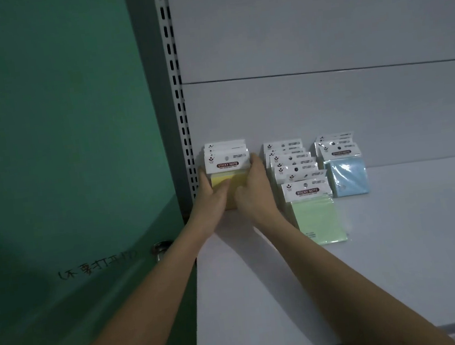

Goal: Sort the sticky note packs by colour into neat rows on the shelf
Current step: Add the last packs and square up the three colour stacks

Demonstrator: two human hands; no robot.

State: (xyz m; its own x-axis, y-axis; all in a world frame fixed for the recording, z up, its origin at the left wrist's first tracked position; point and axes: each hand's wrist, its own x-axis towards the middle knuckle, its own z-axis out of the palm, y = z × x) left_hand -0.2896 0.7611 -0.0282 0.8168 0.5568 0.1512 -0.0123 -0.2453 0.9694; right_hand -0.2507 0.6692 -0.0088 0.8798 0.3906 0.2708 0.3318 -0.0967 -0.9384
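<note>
Three rows of sticky note packs lie on the white shelf (398,238), each pack overlapping the one behind. The yellow packs (226,162) form the left row against the back panel. My left hand (212,196) presses the row's left side and my right hand (253,189) its right side, thumbs resting on the front yellow pad. The green packs (311,208) make the middle row, which reaches furthest forward. The blue packs (347,175) form the short right row.
A slotted grey upright (176,93) borders the shelf on the left. Beyond it is a green door (60,134) with handwriting and a metal knob (160,249). The grey back panel (325,98) closes the rear.
</note>
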